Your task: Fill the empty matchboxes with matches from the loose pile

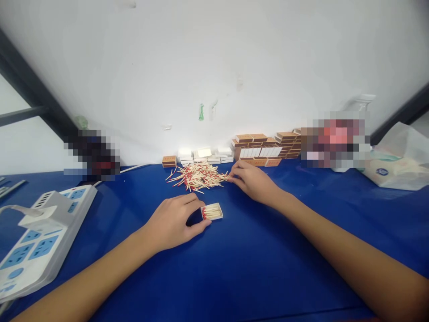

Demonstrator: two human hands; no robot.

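Note:
A small open matchbox tray holding red-tipped matches lies on the blue table. My left hand rests beside it, thumb and forefinger pinching the tray's left end. Behind it lies a loose pile of matches. My right hand reaches into the pile's right edge, fingers curled and pinched on some matches there.
Stacks of brown matchbox sleeves and white inner trays line the wall. A white and blue power strip sits at the left with a plug in it. A plastic bag lies at the far right.

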